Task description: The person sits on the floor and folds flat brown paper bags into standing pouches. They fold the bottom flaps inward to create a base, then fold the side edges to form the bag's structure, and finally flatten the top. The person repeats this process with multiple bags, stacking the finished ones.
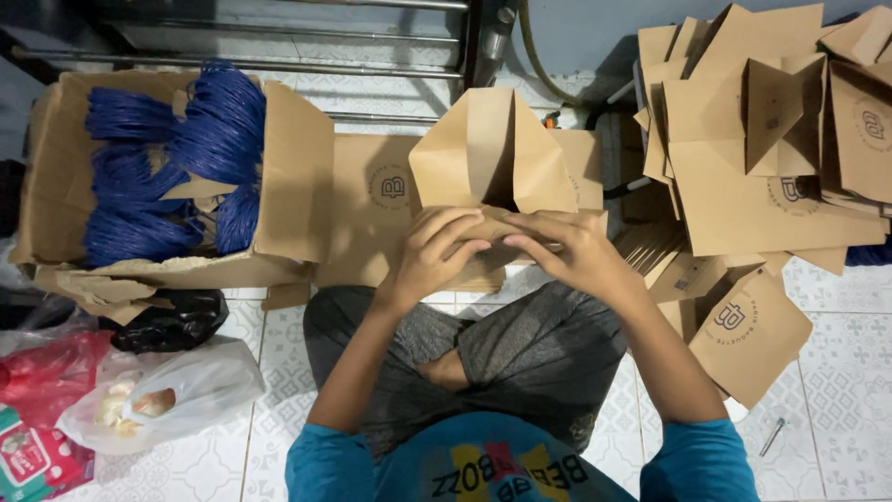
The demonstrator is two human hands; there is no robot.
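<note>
A brown paper bag (491, 149) lies in front of my crossed legs, its bottom end folded open into flaps. My left hand (437, 253) presses on the bag's near edge with curled fingers. My right hand (569, 251) grips the same folded edge beside it, the fingertips of both hands meeting. Under the bag lies a stack of flat brown bags (372, 200).
A cardboard box (293, 177) at left holds bundles of blue twisted cord (167, 167). A heap of folded brown bags (771, 149) sits at right, more flat bags (743, 325) by my right knee. Plastic bags (158, 390) lie on the tiled floor at lower left.
</note>
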